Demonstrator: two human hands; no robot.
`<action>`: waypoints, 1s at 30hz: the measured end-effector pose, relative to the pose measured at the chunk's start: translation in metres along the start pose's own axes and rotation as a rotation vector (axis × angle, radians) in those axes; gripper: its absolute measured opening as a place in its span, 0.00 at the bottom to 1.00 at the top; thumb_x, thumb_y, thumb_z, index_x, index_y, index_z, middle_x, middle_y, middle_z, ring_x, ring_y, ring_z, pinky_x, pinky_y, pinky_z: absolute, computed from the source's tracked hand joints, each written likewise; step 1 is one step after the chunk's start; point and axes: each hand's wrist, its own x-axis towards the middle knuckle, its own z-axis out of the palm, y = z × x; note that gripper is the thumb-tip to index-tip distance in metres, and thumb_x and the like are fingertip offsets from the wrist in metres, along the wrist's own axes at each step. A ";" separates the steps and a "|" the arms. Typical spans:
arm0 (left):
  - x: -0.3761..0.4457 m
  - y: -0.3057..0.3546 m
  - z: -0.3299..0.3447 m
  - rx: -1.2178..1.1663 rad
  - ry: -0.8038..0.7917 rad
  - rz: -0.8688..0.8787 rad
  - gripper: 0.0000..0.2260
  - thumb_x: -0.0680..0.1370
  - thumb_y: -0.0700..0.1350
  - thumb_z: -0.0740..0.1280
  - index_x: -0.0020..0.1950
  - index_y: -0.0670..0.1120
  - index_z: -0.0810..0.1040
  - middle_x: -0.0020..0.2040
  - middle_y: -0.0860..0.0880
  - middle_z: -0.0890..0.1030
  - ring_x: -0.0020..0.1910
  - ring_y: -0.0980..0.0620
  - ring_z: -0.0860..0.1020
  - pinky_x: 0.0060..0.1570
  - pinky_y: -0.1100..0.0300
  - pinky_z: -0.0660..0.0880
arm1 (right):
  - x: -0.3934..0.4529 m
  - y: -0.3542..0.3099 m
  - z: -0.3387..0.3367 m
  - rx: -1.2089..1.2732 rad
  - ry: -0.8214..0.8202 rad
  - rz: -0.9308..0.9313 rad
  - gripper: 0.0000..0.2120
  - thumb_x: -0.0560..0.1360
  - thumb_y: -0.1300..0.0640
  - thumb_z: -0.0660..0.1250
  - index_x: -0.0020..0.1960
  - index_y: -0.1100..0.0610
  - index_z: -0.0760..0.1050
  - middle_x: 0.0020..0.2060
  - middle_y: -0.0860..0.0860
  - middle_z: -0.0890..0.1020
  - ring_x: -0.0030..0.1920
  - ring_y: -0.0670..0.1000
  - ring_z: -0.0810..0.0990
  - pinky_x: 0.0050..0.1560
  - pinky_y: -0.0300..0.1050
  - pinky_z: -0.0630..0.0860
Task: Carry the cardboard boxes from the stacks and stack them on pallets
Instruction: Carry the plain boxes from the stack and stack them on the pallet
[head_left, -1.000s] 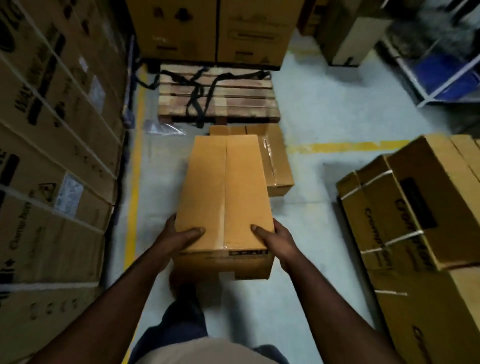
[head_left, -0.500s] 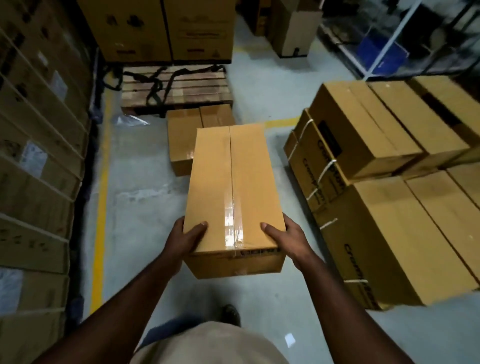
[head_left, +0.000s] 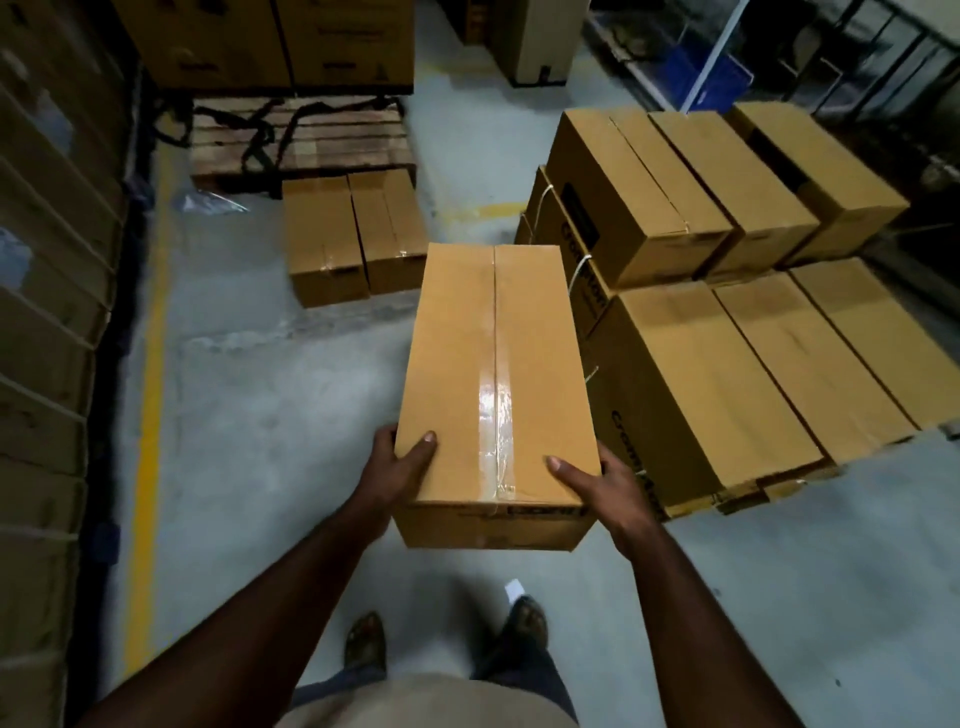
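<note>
I carry a long taped cardboard box (head_left: 493, 374) lengthwise in front of me, above the floor. My left hand (head_left: 400, 467) grips its near left corner, thumb on top. My right hand (head_left: 597, 480) grips the near right corner the same way. Just right of the carried box stands a low stack of similar boxes (head_left: 727, 364), several across, with white straps on their left faces. Two more boxes (head_left: 353, 234) sit side by side on the floor ahead to the left. Behind them lies a wooden pallet (head_left: 311, 145) with black straps draped over it.
A tall wall of stacked cartons (head_left: 47, 312) runs along the left, beside a yellow floor line (head_left: 150, 389). Large cartons (head_left: 270, 41) stand behind the pallet. Metal shelving with blue bins (head_left: 717, 73) is at the far right. Bare grey concrete floor lies between.
The view has swung right and the strapped stack now sits close beside the carried box. The pallet and the two floor boxes have shifted left. Both hands keep the same hold.
</note>
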 end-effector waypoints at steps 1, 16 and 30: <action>0.001 0.001 0.004 0.002 -0.012 -0.009 0.32 0.79 0.60 0.70 0.77 0.50 0.62 0.67 0.50 0.75 0.62 0.48 0.78 0.61 0.49 0.78 | 0.004 0.003 -0.006 -0.005 -0.003 0.005 0.32 0.71 0.43 0.80 0.72 0.46 0.74 0.57 0.44 0.84 0.58 0.48 0.83 0.53 0.45 0.80; -0.059 0.020 0.373 -0.142 -0.055 0.022 0.41 0.70 0.55 0.82 0.74 0.52 0.61 0.66 0.51 0.76 0.62 0.48 0.80 0.58 0.48 0.82 | 0.058 0.079 -0.375 -0.050 -0.041 -0.075 0.37 0.68 0.42 0.82 0.74 0.49 0.74 0.60 0.45 0.84 0.60 0.49 0.82 0.64 0.52 0.79; 0.007 0.029 0.561 -0.071 -0.101 0.017 0.46 0.66 0.62 0.82 0.77 0.59 0.60 0.69 0.53 0.75 0.63 0.48 0.79 0.60 0.43 0.81 | 0.179 0.102 -0.534 -0.122 -0.069 -0.043 0.43 0.65 0.38 0.82 0.76 0.48 0.72 0.63 0.42 0.83 0.63 0.46 0.81 0.69 0.53 0.76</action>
